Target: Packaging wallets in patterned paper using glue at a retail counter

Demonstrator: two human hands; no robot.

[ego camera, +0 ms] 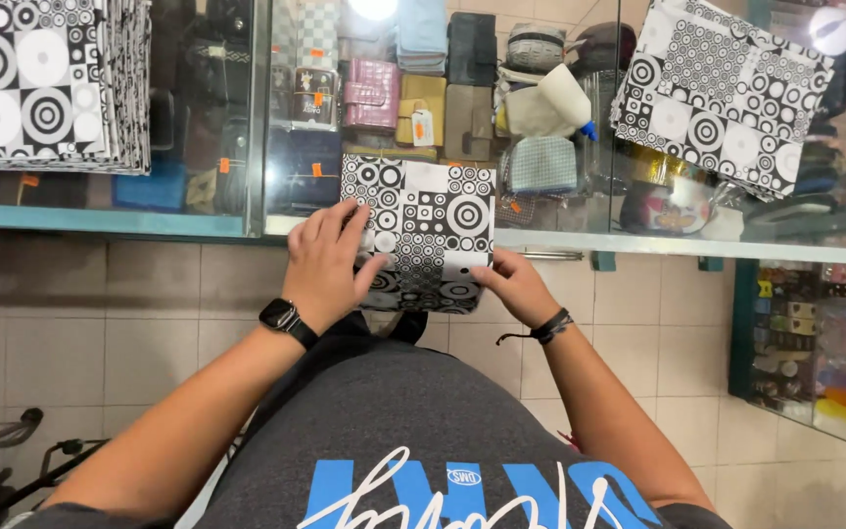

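a: what are the hands doing on your feed?

b: i'm seeing both hands on a folded sheet of black-and-white patterned paper [423, 230], which is lying at the front edge of the glass desk [638, 245], hanging a little over the edge towards the body. the left hand [325, 264] is lying flat over the paper's left part, fingers [345, 220] spread and pressing down, not curled around anything. the right hand [516, 284] is pinching the lower right corner, thumb on top.

a: anything on the wrists?

b: a black watch [284, 318] is sitting on the left wrist, a dark cord band [550, 326] on the right.

a: what is lying around it?

b: a stack of the same patterned paper [41, 83] is resting at the far left on the desk, and another patterned bag or sheet [722, 93] is lying tilted at the right. wallets and purses [413, 103] are showing under the glass. beige floor tiles [100, 313] are showing below.
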